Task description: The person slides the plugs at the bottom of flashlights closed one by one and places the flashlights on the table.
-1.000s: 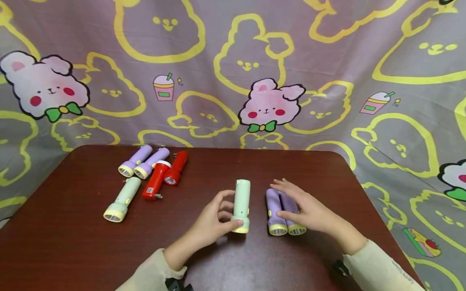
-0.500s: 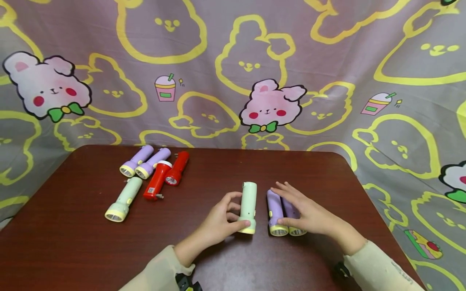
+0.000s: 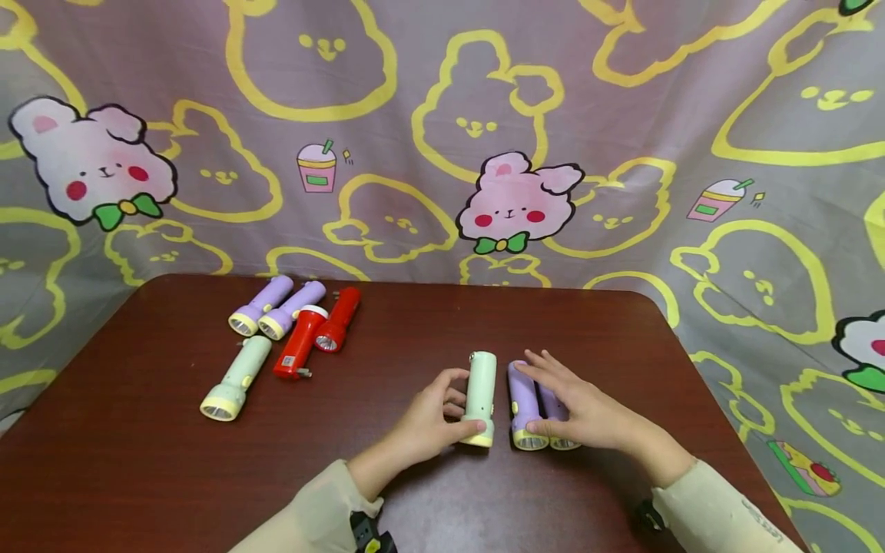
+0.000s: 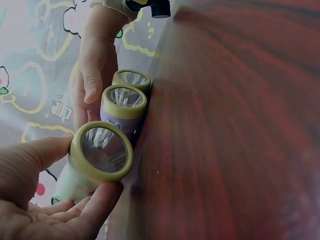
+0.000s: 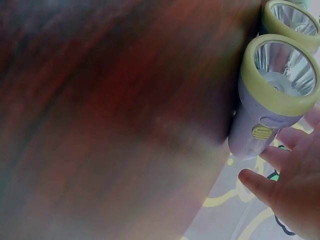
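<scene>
In the head view my left hand (image 3: 430, 418) grips a mint-green flashlight (image 3: 482, 388), thumb on its pale-yellow head and fingers along the far side. In the left wrist view the flashlight's lens (image 4: 104, 150) faces the camera between thumb and fingers. To its right, two purple flashlights lie side by side, the nearer one (image 3: 525, 399) beside the other purple flashlight (image 3: 553, 405), lens ends toward me. My right hand (image 3: 588, 407) rests at them from the right with fingers extended, partly hiding the right one. The right wrist view shows a purple flashlight (image 5: 250, 127) beside the spread fingers.
On the table's (image 3: 387, 330) left side lie two more purple flashlights (image 3: 266, 301), two red flashlights (image 3: 300, 342) and another mint-green flashlight (image 3: 238, 376). A patterned cloth (image 3: 387, 138) hangs behind the table's far edge.
My left hand has carried the mint-green flashlight to the right, close to the purple pair. My right hand has stayed nearly still at the purple flashlights.
</scene>
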A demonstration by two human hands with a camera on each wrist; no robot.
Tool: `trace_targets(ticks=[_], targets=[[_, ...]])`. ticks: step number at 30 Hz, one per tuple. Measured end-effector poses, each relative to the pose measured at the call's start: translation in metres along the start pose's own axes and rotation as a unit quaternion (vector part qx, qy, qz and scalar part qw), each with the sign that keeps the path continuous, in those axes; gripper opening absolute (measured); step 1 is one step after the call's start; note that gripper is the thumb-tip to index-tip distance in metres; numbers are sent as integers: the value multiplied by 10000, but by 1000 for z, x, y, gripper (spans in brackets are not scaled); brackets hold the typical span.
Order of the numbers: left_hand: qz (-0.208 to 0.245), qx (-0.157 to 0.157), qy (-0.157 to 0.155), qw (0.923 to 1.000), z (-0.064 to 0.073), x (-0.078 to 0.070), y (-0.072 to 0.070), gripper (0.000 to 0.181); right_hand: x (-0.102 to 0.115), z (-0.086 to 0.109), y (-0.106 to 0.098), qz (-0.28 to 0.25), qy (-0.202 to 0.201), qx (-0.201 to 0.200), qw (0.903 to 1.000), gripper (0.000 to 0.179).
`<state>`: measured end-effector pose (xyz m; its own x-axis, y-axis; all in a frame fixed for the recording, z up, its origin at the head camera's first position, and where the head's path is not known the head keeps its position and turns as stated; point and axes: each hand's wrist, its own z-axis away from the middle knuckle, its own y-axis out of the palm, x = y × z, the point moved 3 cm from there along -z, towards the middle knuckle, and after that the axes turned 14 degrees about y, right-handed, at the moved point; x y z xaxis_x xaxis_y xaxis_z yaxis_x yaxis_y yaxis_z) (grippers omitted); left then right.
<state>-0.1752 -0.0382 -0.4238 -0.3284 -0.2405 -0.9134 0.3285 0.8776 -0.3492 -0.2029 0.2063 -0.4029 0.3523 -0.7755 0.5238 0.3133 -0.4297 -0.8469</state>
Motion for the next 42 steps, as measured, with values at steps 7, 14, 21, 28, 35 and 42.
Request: trace_targets(ticks=[7,14,21,28,35,42], targets=[[-163,-68,-22,9998,-1,1,2,69,0,1,3,85,-87,-19,9999,80],[-206,-8,-106,9997,-7,0,4,71,-1,-1,1,146,-110,-49,9998,79],[-171,48,-302,9994,-13,2,8,72,-1,-2,2,87,-83,19,9999,80],[-204,-12,-503,9985,-13,0,13,72,-1,-2,4,-33,-110,79,9999,81],[-377,-10,-636,9973,-14,-4,16,72,-2,0,5,-90,-88,81,9999,81],[-364,-2,-720,9967,-17,-4,19,70,-2,1,5,-131,-104,74,9998,81]])
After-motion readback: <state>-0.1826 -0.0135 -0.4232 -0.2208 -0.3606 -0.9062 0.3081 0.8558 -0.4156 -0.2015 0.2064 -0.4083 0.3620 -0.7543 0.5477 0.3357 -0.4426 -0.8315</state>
